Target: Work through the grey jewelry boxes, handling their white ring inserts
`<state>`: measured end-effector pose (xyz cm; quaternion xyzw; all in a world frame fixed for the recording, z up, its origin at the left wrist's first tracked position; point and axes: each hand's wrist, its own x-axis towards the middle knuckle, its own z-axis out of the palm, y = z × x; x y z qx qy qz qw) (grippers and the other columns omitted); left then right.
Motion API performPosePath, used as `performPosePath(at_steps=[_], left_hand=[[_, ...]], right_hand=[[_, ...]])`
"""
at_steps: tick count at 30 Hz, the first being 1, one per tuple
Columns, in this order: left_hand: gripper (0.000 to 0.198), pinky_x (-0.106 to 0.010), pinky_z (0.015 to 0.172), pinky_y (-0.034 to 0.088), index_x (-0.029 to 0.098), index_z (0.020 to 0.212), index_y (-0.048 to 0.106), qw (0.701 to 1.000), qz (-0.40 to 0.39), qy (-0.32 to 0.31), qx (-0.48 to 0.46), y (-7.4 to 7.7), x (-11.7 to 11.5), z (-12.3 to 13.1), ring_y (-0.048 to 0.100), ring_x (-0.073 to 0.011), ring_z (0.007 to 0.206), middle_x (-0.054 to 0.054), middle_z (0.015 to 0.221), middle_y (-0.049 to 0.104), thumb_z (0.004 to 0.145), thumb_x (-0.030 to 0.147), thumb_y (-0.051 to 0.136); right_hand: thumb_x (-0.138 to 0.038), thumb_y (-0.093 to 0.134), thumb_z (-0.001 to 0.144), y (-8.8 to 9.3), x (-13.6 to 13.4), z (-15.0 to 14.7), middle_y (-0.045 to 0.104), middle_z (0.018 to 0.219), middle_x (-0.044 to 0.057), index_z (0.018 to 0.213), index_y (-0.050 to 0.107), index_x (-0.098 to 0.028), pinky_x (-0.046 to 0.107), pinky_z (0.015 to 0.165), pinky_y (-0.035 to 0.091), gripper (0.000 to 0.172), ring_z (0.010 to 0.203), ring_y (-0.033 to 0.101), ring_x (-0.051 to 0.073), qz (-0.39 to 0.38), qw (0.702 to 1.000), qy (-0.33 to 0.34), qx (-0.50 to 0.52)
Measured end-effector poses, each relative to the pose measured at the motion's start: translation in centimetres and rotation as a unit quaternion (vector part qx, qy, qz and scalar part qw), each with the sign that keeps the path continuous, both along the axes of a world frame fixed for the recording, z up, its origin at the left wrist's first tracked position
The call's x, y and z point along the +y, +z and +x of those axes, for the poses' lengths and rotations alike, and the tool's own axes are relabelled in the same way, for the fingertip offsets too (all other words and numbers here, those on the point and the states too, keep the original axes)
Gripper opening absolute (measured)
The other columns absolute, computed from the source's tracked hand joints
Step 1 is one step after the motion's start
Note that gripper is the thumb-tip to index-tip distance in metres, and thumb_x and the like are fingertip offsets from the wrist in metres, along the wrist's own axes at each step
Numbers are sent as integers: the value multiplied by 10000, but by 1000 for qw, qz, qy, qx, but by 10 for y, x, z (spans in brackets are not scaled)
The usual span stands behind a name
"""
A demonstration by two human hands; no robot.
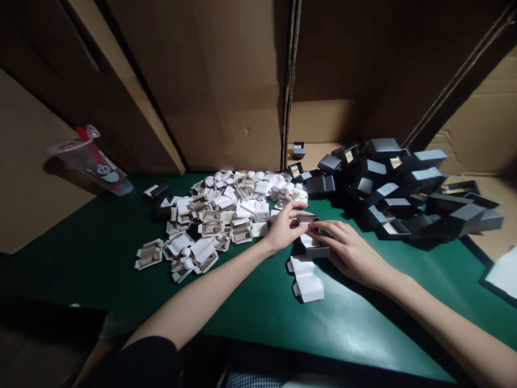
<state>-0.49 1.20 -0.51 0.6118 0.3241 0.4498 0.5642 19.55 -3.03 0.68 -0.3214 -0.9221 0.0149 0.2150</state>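
In the middle of the green table, a small black box (319, 251) stands between my hands with a white card insert showing inside it. My left hand (283, 229) curls round the far left side of the box, thumb and fingers on its edge. From the right, my right hand (349, 248) closes on the box, its fingertips at the insert. Just in front of the box lies a loose folded white card insert (309, 280). A heap of white card inserts (242, 205) spreads to the left of my left hand. Part of the box is hidden by my fingers.
Many black boxes (388, 183) are piled at the back right, some showing pale inserts. A few more black boxes (159, 194) lie by the heap's left edge. A clear plastic cup (100, 167) leans at the left. Cardboard walls (226, 81) enclose the table (242, 302).
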Motion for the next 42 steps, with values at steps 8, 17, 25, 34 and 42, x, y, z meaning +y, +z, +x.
performPosePath(at_steps=[8, 17, 25, 34, 42], left_hand=[[331, -280, 830, 496, 169, 1062, 541, 995, 63, 45, 61, -7, -1, 1, 612, -159, 983, -68, 1055, 607, 747, 74, 569], [332, -328, 876, 498, 155, 1069, 558, 991, 87, 42, 91, -10, 0, 1, 605, -182, 1006, -85, 1090, 619, 752, 57, 543], [319, -319, 893, 492, 156, 1049, 567, 992, 86, 43, 81, -8, -2, 1, 614, -169, 986, -73, 1070, 627, 752, 43, 536], [272, -311, 887, 497, 164, 1017, 599, 975, 156, 64, 144, 4, -11, 1, 632, -179, 985, -59, 1038, 667, 781, 71, 501], [333, -330, 965, 461, 173, 1075, 573, 944, 244, 107, 193, 7, -15, 0, 597, -189, 1053, -57, 1087, 647, 775, 57, 487]], right_hand=[[-98, 414, 863, -10, 3, 4, 471, 1380, 113, 1365, 432, -221, 497, 983, 457, 517, 1263, 440, 271, 0, 1000, 11, -6], [-149, 423, 900, -11, 3, 5, 457, 1376, 116, 1331, 450, -218, 471, 978, 461, 438, 1252, 438, 263, -26, 1000, 16, -1], [-137, 416, 890, -7, 3, 5, 481, 1353, 116, 1347, 435, -238, 457, 936, 493, 469, 1224, 471, 261, -22, 999, 24, 4], [-154, 424, 902, -2, -1, 2, 498, 1338, 115, 1335, 446, -242, 434, 890, 508, 442, 1125, 538, 256, 9, 1000, 20, 1], [-137, 422, 892, -8, 2, 4, 482, 1357, 116, 1308, 464, -215, 450, 882, 485, 425, 1117, 522, 264, 30, 999, 5, -23]])
